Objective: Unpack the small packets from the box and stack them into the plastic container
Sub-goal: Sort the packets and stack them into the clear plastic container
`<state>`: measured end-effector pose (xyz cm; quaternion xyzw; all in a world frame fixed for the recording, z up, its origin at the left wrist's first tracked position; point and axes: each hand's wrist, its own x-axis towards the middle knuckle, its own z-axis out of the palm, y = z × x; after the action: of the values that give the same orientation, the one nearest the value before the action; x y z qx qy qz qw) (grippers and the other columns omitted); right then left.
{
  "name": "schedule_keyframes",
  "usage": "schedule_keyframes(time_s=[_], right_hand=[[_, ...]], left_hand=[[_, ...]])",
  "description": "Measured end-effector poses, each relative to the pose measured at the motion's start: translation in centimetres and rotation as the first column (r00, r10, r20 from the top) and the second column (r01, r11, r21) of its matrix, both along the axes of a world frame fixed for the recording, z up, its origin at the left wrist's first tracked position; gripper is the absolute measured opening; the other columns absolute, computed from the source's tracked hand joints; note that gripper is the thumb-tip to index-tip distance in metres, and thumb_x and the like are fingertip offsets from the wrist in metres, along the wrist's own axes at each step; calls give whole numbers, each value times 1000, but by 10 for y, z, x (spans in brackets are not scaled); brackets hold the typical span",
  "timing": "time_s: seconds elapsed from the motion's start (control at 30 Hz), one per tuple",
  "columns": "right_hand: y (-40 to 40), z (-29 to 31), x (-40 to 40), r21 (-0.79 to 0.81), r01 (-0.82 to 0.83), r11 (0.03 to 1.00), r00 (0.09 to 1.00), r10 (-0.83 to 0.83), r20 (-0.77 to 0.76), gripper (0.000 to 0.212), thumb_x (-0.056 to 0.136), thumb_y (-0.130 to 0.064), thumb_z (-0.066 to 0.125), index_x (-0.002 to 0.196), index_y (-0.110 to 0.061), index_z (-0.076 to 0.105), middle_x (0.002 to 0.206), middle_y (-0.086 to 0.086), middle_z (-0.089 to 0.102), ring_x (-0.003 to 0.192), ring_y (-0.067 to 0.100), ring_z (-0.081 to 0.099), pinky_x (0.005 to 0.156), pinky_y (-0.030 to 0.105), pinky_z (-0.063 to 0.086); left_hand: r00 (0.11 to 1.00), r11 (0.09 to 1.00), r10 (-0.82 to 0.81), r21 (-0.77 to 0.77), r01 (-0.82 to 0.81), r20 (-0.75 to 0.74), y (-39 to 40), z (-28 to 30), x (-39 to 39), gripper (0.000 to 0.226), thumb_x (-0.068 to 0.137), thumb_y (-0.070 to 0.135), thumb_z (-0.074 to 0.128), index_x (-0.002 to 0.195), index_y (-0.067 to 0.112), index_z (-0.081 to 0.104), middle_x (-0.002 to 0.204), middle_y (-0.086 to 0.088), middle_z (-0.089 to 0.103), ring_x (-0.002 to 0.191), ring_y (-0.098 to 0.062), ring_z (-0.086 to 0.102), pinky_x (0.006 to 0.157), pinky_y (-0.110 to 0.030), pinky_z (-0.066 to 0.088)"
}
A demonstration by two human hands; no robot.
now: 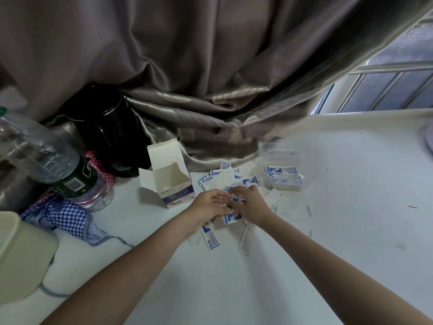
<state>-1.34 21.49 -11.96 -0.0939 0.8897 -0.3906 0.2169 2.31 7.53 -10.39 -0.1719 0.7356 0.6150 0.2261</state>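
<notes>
**Hands gathering loose packets; container part-filled**

Both hands meet over the pile. From my remote seat I read the left hand (210, 208) with fingers curled down onto the packets (221, 180), and the right hand (249, 204) likewise curled, fingertips pinching at packets between the two palms. Exactly which packet each finger holds I cannot tell; the hands cover it.

Pose: both forearms reach forward from the bottom edge, converging, wrists low over the table (339, 184), knuckles up.

Handling judgement: the packets look thin, flat, light and flexible, likely slick-faced. I would square a few together and pinch them by the long edges, since a loose stack should slide apart easily.

Location: most packets lie scattered on the table around and beyond the hands, one nearer me below the left wrist. The box (169, 181) stands open and apparently empty just left of the pile. The plastic container (282, 170) sits right of the pile and beyond it, already holding a low stack.
</notes>
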Motion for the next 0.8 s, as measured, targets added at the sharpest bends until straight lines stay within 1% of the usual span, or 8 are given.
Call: schedule_keyframes(time_s=[0.07,0.13,0.27,0.33,0.53,0.67,0.73,0.8], right_hand=[[2,2,-2,261,-130,956,992,123,40,37,88,-41,55,122,-26,55,123,10,38,113,24,38,98,37,42],[3,8,-4,362,-203,910,979,184,86,35,86,-42,57,117,-26,59,127,6,33,122,27,29,103,41,34],[0,12,-6,225,-338,914,940,339,35,21,85,-22,63,98,-5,68,95,6,53,92,20,46,70,24,38],[3,14,-9,243,-301,922,953,297,51,24,87,-20,62,101,-1,65,100,12,59,86,17,47,60,20,34],[22,15,-11,-90,-128,988,949,149,280,12,83,-10,65,93,-3,66,106,15,63,95,21,54,84,27,42],[12,8,-3,-18,-271,962,941,269,206,17,79,-6,69,95,-1,69,80,3,58,75,10,48,66,15,36],[7,4,-4,27,-228,973,961,221,169,15,76,-9,71,90,-5,70,72,-2,55,70,10,48,60,16,34],[8,1,-3,126,-250,960,964,234,130,12,75,-11,71,86,-12,67,79,0,56,76,13,50,58,17,35]], left_hand=[[996,990,-86,-117,84,-16,-4,0,-2,29,78,3,70,93,26,63,98,4,64,86,-13,62,75,-25,48],[980,954,-197,-235,187,-23,-7,-1,-2,29,77,4,71,91,28,62,97,9,63,77,-10,59,73,-25,49],[952,900,-301,-344,268,-47,-11,-1,0,28,77,4,71,87,28,59,93,15,60,79,-11,59,67,-22,49],[953,898,-297,-358,257,-59,-16,-2,1,25,78,4,70,90,25,61,89,15,61,78,-9,61,64,-17,48],[993,959,-56,-282,25,-103,-31,-10,2,21,77,6,72,82,25,64,91,5,65,76,-7,61,66,-15,46],[995,985,-66,-162,54,-70,-24,-11,-1,19,77,8,71,80,26,66,87,8,68,81,-8,63,75,-20,48],[987,953,-141,-280,114,-80,-24,-15,0,16,81,7,66,82,23,65,92,5,68,83,-9,61,74,-19,48],[940,773,-339,-581,253,-41,-30,-21,2,21,87,3,54,98,18,64,109,-2,64,95,-13,58,81,-21,47]])
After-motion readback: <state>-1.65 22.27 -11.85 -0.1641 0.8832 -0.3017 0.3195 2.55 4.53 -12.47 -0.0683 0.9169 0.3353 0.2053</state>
